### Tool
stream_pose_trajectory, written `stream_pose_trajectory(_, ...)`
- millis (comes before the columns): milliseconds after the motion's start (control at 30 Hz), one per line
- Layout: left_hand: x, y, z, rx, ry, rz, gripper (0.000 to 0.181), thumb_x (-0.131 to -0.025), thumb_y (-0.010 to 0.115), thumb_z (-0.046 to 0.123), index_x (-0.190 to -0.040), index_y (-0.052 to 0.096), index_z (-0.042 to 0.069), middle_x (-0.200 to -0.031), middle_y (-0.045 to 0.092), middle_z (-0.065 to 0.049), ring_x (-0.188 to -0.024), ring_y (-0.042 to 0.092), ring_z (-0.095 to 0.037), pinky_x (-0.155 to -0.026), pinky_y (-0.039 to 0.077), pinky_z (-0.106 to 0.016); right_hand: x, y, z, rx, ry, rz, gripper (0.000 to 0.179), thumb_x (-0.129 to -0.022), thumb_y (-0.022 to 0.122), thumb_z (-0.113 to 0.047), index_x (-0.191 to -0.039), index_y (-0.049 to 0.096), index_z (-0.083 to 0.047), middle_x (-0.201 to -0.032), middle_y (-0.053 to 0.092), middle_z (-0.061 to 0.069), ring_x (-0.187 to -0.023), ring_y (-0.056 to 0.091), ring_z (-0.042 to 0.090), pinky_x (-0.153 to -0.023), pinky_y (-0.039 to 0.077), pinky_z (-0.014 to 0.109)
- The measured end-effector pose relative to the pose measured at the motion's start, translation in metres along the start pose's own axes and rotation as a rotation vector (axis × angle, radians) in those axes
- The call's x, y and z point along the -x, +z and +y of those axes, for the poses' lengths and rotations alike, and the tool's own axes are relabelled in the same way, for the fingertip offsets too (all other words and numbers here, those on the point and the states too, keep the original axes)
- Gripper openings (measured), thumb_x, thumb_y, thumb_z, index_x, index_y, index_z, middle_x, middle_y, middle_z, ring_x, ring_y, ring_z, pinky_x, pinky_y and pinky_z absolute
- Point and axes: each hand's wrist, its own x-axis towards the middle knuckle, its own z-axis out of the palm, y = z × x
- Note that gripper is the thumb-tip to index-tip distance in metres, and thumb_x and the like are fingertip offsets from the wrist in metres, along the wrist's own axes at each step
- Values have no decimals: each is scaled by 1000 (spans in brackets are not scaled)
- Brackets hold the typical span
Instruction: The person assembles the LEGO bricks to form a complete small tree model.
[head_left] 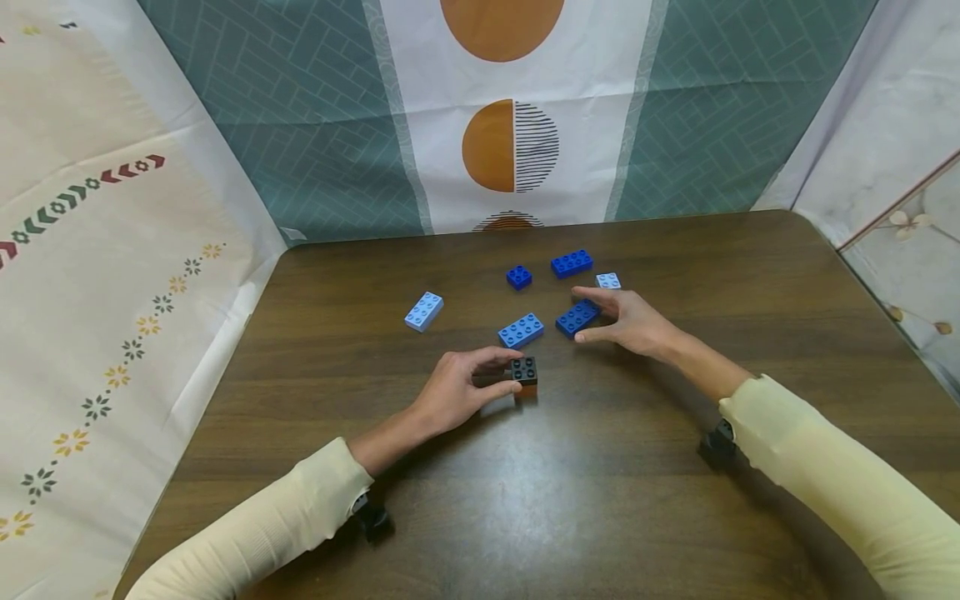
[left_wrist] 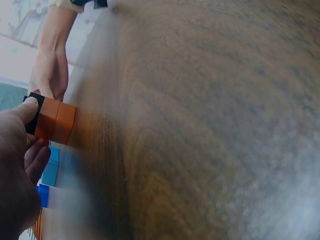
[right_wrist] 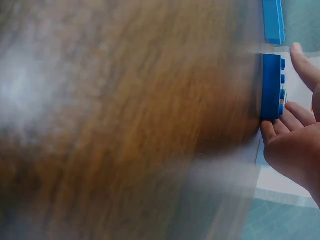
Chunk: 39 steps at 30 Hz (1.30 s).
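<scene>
My left hand (head_left: pixel 459 390) pinches a small stack of bricks between thumb and fingers, near the middle of the table. The stack has a black brick (head_left: pixel 523 369) on top, and the left wrist view shows two orange layers (left_wrist: pixel 56 120) beneath it. Further right, my right hand (head_left: pixel 636 323) has its thumb and fingers spread around a dark blue brick (head_left: pixel 577 318) lying studs up. In the right wrist view, a gap shows between the upper digit and this dark blue brick (right_wrist: pixel 271 86), while other fingertips are right at its lower end.
A medium blue brick (head_left: pixel 521 331) lies between the hands. Beyond are a light blue brick (head_left: pixel 424 311), a small blue square brick (head_left: pixel 518 277), a longer blue brick (head_left: pixel 572 263) and a pale blue brick (head_left: pixel 608 281). Patterned cloth (head_left: pixel 330 125) hangs behind the brown table (head_left: pixel 337 350).
</scene>
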Motion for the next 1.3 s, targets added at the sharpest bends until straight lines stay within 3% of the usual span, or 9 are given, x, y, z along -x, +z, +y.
stream_pose_trajectory(433,0,0,1,-12,-2,3,38,-97,82,22,-134,73,16,-124,76,-4,-109,75,-13,-92,60,-30,1,2,-2,54,-16,78,52,-99,75,-1,-148,60,1,-151,58,21,-145,49,41,-119,38,57)
stream_pose_trajectory(667,0,0,1,-14,-1,2,38,-97,82,21,-133,73,16,-124,76,-4,-109,75,-13,-92,60,-29,1,1,-2,62,5,105,41,-98,76,-3,-139,68,0,-145,63,22,-143,52,43,-117,40,58)
stream_pose_trajectory(1067,0,0,1,-12,2,3,38,-96,82,20,-133,74,14,-125,76,-5,-110,75,-15,-93,60,-30,14,-3,-9,77,-22,87,44,-99,77,-7,-141,67,-1,-144,65,18,-141,53,42,-116,41,60)
stream_pose_trajectory(1300,-1,0,0,-9,16,4,38,-96,82,20,-132,74,12,-123,77,-7,-109,76,-19,-91,61,-32,24,0,-25,90,-124,47,43,-97,79,-6,-139,70,-5,-140,66,16,-132,60,38,-113,46,60)
